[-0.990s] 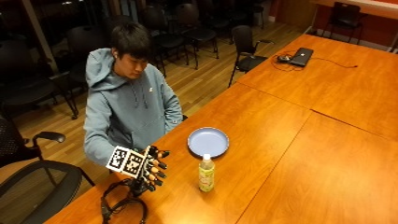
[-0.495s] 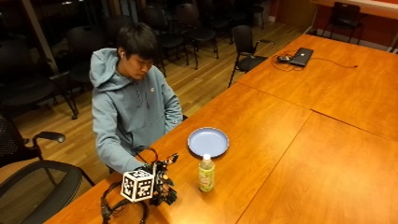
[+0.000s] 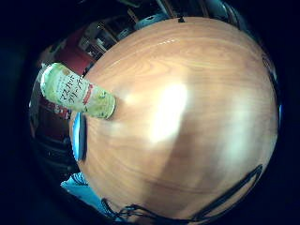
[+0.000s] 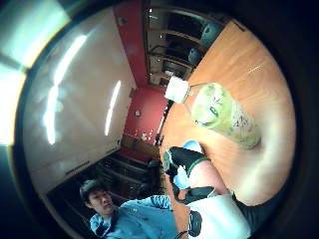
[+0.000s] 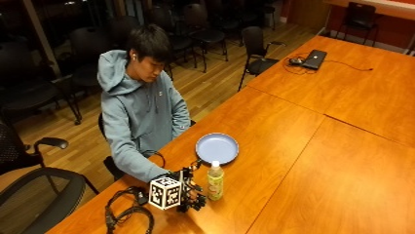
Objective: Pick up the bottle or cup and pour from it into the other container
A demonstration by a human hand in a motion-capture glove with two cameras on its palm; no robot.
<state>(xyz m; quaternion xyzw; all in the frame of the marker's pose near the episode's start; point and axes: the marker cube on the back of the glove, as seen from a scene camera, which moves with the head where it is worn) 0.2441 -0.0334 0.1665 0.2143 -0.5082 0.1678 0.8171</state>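
Observation:
A small bottle (image 5: 215, 181) with a white cap and a yellow-green label stands upright on the wooden table (image 5: 311, 161). Just behind it lies an empty blue plate (image 5: 217, 147). My gloved right hand (image 5: 192, 196) sits low at the table, right beside the bottle on the person's side, with its fingers relaxed and holding nothing. In the thumb side palm view the bottle (image 4: 224, 115) stands a short way off the gloved thumb (image 4: 185, 167), with a gap between them. The little finger side palm view shows the bottle (image 3: 77, 91) next to the plate's rim (image 3: 78, 136).
A laptop (image 5: 315, 58) with a cable lies on the far table at the back right. The near table edge runs just behind the hand, by the person's body. An office chair (image 5: 39, 185) stands at the left. Bare wood stretches right of the bottle.
The gloved hand has come down and moved right along the table, from in front of the person's chest to just beside the bottle. Bottle and plate have not moved.

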